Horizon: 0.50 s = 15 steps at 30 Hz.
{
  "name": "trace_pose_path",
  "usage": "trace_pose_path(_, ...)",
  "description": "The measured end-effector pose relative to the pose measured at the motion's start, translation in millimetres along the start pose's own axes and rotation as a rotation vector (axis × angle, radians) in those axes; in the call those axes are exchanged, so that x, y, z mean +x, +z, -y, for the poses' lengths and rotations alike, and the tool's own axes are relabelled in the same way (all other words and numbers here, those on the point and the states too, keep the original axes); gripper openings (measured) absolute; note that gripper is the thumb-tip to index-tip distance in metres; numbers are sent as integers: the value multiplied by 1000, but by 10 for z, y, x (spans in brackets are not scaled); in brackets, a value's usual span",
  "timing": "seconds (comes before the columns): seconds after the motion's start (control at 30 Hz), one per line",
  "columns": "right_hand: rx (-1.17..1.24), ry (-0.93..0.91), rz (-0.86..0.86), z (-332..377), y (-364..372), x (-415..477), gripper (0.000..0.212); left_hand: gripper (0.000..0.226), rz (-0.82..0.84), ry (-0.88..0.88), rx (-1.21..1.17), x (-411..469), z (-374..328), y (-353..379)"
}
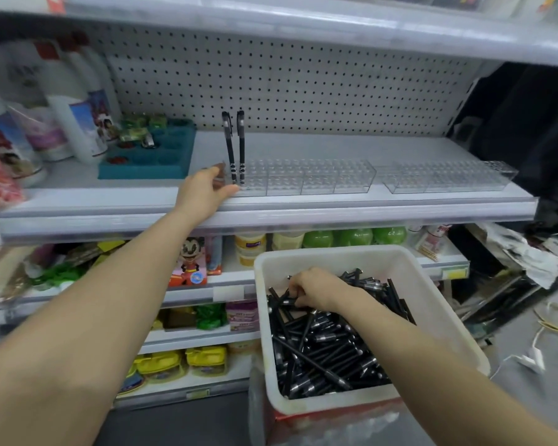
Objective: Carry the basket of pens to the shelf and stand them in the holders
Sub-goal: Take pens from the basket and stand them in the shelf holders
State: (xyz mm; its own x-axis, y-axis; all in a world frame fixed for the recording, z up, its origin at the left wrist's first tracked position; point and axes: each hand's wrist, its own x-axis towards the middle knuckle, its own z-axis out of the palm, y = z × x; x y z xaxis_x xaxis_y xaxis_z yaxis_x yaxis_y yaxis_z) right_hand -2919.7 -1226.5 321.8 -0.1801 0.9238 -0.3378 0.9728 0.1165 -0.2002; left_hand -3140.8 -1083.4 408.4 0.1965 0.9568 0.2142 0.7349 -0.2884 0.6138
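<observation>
Right now I am between pens. My left hand (203,191) is clamped on the left end of the long clear plastic pen holder (303,178), thumb at its front corner and fingers behind. It sits just beside the two upright black pens (236,146) that stand in the holder's leftmost holes. My right hand (316,289) is down in the white plastic basket (432,284), which sits below and in front of the grey metal shelf (303,146). Its fingers are curled closed on the heap of loose black pens with silver bands (322,352), though I cannot tell how many I have caught. The pens lie crossed every which way, so I judge it best to lift only from the top of the pile. Dragging one out from underneath would likely snag its neighbours and flick some over the rim. One pen, or a few lying the same way, should be easier to turn upright like the two on the shelf. The next free hole is right beside them, so I should come down from above, not from the side, or I may knock them over. The holder looks light and nearly empty, and it sits close to the shelf's front lip. My left hand ought to go on bracing it as each pen goes in. A second clear plastic holder (448,178) waits further right, a small gap away, with nothing in it.
</observation>
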Motion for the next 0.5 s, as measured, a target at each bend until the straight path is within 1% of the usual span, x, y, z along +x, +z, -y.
trace_pose_path(0.1, 152, 7, -28, -55, -136, -25, 16, 57, 6, 2, -12, 3, 8, -1)
trace_pose_path(0.27, 541, 0, -30, -161, -538, -113, 19, 56, 9, 15, -35, 2, 10, 0)
trace_pose_path(0.4, 643, -54, -19, -152, -885, -214, 19, 63, 5, 19, -30, -4, -2, -12)
trace_pose_path(0.5, 763, -70, -136, -30, -1209, -236, 19, 66, 9, 4, -42, 11, 13, -16)
